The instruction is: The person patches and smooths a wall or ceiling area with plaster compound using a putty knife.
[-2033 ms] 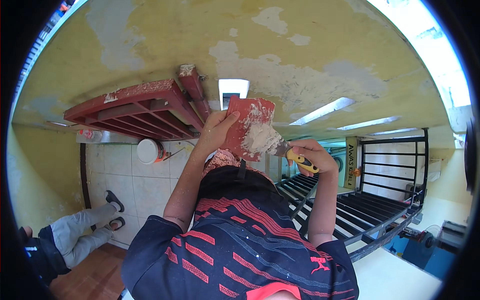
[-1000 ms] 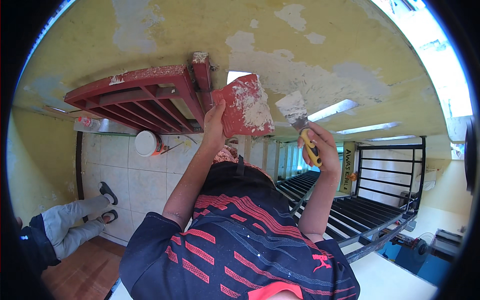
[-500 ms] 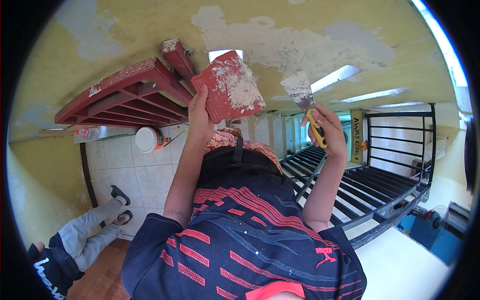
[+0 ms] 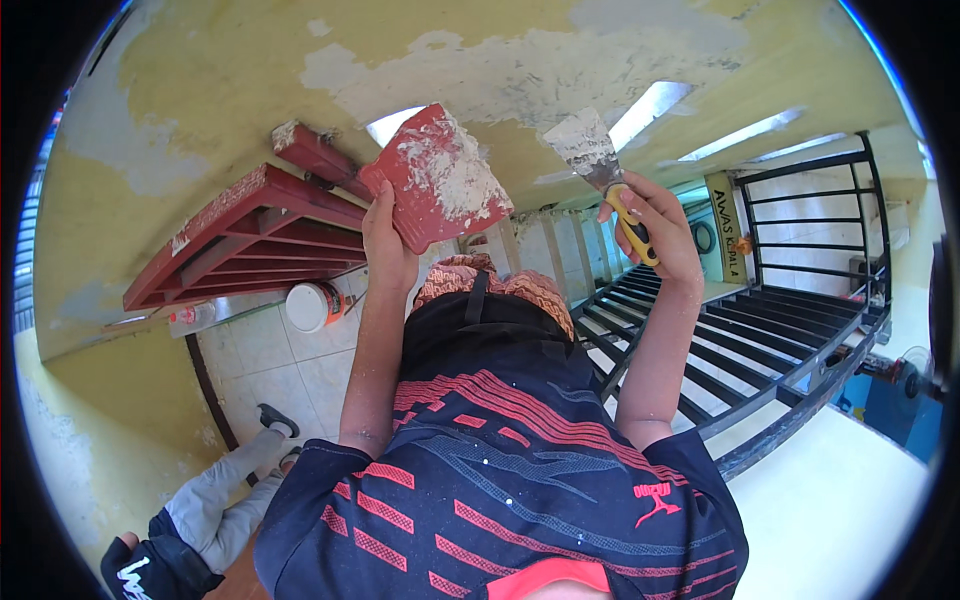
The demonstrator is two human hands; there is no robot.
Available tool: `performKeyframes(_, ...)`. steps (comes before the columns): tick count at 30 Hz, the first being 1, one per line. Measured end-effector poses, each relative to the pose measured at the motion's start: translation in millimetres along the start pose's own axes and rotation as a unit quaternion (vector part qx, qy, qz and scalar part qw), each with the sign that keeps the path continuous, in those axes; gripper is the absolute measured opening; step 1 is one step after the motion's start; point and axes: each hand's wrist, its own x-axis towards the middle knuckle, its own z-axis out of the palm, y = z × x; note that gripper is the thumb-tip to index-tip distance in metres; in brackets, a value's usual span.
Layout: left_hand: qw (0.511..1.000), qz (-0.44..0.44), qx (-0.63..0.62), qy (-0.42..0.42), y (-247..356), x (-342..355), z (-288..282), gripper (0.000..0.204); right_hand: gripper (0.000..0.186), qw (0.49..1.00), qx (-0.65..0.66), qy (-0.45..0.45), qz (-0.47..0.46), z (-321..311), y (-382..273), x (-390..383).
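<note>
My left hand [image 4: 389,232] is closed on the lower left edge of a red putty board [image 4: 420,185], thumb on its face. Whitish putty is smeared across the board's right half. To the right, my right hand [image 4: 655,228] wraps round the yellow and black handle of a putty knife [image 4: 590,150]. Its wide metal blade points up and left, coated with pale putty. A gap separates blade and board. Beyond both stands a yellow wall [image 4: 510,70] with rough grey-white filler patches; whether the blade touches it I cannot tell.
At left a red slatted railing [image 4: 250,235] juts beside the wall. Below it a white bucket [image 4: 308,307] stands on the tiled floor, near a clear bottle [image 4: 190,317]. Black metal railing [image 4: 770,350] runs along my right. Another person [image 4: 215,510] is at lower left.
The view has turned slightly, so the wall, railings and bucket appear shifted. Board and putty knife sit a little further left in the picture, both still held.
</note>
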Motion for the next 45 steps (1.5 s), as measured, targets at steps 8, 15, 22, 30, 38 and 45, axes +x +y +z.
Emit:
performKeyframes(8,1.0,-0.017,0.003,0.01,-18.2,7.6,6.5,0.039,0.05,0.998,0.029,0.06,-0.02,-31.3,2.3,-10.0)
performKeyframes(15,0.993,-0.087,0.067,-0.054,-31.7,6.1,20.1,0.039,0.043,0.989,0.075,0.11,-0.069,-55.0,-4.8,-20.2)
performKeyframes(22,0.958,-0.218,0.148,-0.117,-65.3,5.3,66.8,0.036,0.038,0.969,0.14,0.167,-0.115,-75.7,-1.1,-35.2)
performKeyframes(30,0.91,-0.303,0.202,-0.198,-107.0,15.8,103.5,0.038,0.037,0.928,0.128,0.311,-0.162,-130.8,0.3,-75.5)
performKeyframes(38,0.871,-0.349,0.228,-0.261,-150.9,35.2,140.5,0.041,0.036,0.868,0.2,0.424,-0.166,-184.0,28.5,-125.7)
performKeyframes(45,0.801,-0.405,0.298,-0.324,-199.9,86.9,162.8,0.042,0.036,0.839,0.202,0.487,-0.131,-208.9,51.9,-133.2)
